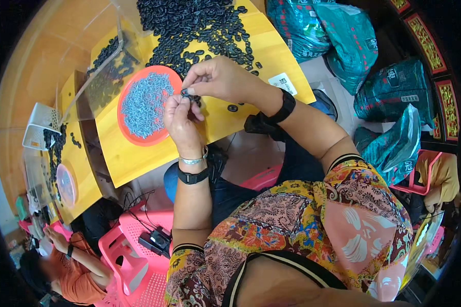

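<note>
Above the near part of the yellow table (133,163), my left hand (179,123) and my right hand (217,77) meet, fingertips together. Both pinch a small black oval piece (185,93); more dark pieces show just behind it by the left fingers, partly hidden. Left of my hands, a red-orange bowl (122,123) is filled with small silver metal pieces (144,102) that look like screws. Beyond them spreads a big heap of black oval pieces (184,20), thinning out toward me. One loose black oval (233,108) lies right of my hands.
A clear curved partition (105,66) stands at the left. Beyond it are a white basket (38,128) and a pink bowl (66,184). Teal sacks (351,43) stand on the right. A pink chair (156,279) and a person in orange (84,271) are lower left.
</note>
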`<state>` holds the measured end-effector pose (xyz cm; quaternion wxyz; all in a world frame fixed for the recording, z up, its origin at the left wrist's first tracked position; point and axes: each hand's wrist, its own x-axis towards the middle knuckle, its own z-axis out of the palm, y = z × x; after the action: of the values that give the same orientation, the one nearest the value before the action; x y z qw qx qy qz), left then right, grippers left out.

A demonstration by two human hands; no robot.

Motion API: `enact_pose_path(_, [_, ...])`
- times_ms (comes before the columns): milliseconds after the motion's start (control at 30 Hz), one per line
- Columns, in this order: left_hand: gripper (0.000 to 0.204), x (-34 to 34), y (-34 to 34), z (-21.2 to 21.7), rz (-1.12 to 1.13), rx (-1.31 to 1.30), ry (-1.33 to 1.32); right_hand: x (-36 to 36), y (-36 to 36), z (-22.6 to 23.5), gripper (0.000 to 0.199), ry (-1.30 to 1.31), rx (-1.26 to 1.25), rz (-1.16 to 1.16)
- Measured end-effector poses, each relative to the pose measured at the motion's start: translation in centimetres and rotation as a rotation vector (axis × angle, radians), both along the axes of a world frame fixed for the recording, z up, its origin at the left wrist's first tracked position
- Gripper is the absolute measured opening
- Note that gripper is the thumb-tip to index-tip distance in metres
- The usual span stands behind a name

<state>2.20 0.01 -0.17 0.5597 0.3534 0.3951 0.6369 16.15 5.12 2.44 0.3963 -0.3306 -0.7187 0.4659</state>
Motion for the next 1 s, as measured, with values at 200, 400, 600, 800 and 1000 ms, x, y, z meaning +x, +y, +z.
enact_pose_path(200, [0.01,-0.3,0.1,-0.3,0.001,-0.014,-0.043,-0.5,-0.2,-0.6,0.026,0.076,-0.064,0.041])
enact_pose_path(400, [0.012,-0.8,0.3,-0.2,-0.059,-0.034,0.019,-0.7,-0.4,-0.5,0.027,0.044,-0.028,0.025])
enact_pose_path(600, [0.013,-1.3,0.4,0.5,-0.148,-0.017,0.127,-0.4,-0.7,0.1,0.025,0.048,-0.048,0.029])
enact_pose_path(800, [0.01,-1.1,0.1,0.9,-0.11,0.135,0.216,0.0,-0.3,0.1,0.026,0.223,-0.177,0.094])
enact_pose_path(1000, [0.02,-1.0,-0.3,1.7,-0.01,0.29,0.483,0.5,-0.2,0.9,0.027,0.182,-0.246,0.127])
